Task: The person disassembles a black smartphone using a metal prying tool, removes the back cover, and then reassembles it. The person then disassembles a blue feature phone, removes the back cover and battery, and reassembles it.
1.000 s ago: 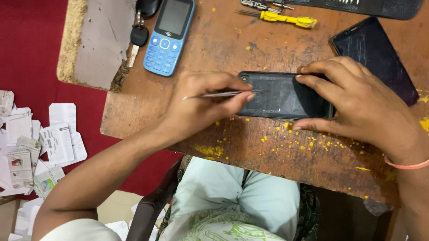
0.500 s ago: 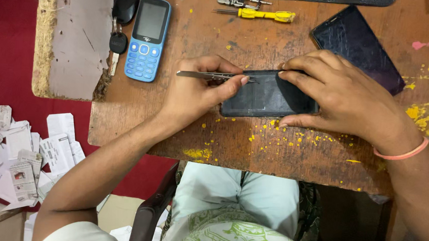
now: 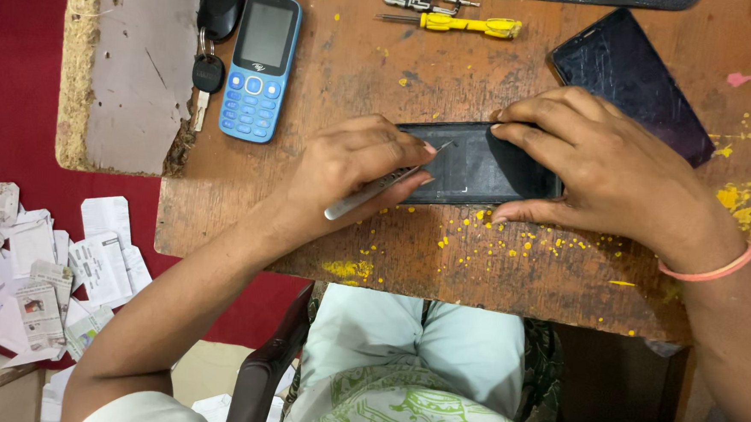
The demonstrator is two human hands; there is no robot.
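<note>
Since the earlier frames our left hand [image 3: 356, 171] has swung the metal tweezers [image 3: 381, 186] from lying level and pointing left to slanting up toward the right, their tip now on the dark phone [image 3: 472, 166]. The right hand [image 3: 600, 167] has stayed put, fingers spread and pressing the phone flat near the front edge of the wooden table [image 3: 475, 268]. The left fingers are pinched around the tweezers.

The table is worn and flecked with yellow paint. On it, farther from us, lie a blue keypad phone [image 3: 260, 66], a black key fob [image 3: 219, 10] with a key, a yellow screwdriver [image 3: 458, 23] and a cracked black screen panel [image 3: 635, 79]. A grey board [image 3: 139, 66] overlaps the table's left end. Below, scraps of paper [image 3: 38, 270] litter the red floor [image 3: 15, 64].
</note>
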